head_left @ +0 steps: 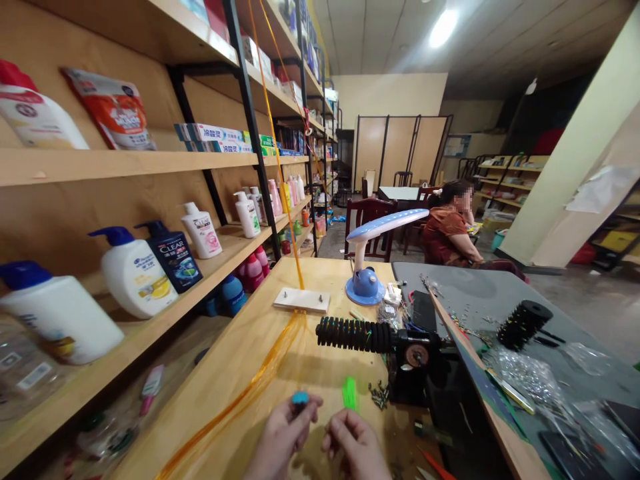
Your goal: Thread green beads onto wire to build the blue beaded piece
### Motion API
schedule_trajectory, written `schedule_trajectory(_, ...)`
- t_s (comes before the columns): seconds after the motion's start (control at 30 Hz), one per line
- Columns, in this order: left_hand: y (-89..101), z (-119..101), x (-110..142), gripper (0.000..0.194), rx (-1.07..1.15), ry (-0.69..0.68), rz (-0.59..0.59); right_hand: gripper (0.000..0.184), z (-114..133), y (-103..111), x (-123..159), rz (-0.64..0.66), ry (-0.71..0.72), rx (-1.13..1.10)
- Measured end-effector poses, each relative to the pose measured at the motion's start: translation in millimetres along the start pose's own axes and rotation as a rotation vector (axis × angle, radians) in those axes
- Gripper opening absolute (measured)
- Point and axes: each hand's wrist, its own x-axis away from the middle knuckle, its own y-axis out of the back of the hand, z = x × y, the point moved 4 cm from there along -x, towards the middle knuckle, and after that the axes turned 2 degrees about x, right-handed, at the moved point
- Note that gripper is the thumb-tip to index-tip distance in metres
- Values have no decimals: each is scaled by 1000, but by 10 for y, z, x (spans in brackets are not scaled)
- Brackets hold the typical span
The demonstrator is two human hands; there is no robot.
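Bottom centre of frame: both your hands sit low over the wooden table [320,280], wrists cut off by the lower edge. Your left hand [283,437] has its fingers curled together, pinching a small blue piece [300,398] at the fingertips; its shape is too small to make out. Your right hand [356,445] is just beside it, fingers bent inward, and whether they grip anything you cannot tell. A tuft of green strands [350,393] stands just above the right hand; contact with the fingers is unclear.

Left of the hands, a bundle of orange strands [255,383] runs diagonally across the table, rises past a small white block [302,299] and continues out of the top of frame. Centre: a black ribbed roller [353,333] on a dark machine [417,360], partly hidden by clutter. Behind it, a blue desk lamp [367,280]. Left of frame: shelves [125,160] with bottles, the nearest ones blurred. Centre right, a seated person [447,230], lower body hidden by the table.
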Motion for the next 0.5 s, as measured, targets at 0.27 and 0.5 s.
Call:
schedule_trajectory(0.27,-124,33,72,43,-47,-105,81,58,367,-117,31,21,41,58)
schedule_trajectory(0.5,12,-178,-127,44,-134,-241,-151,54,298,-164,-144,81,-5,52)
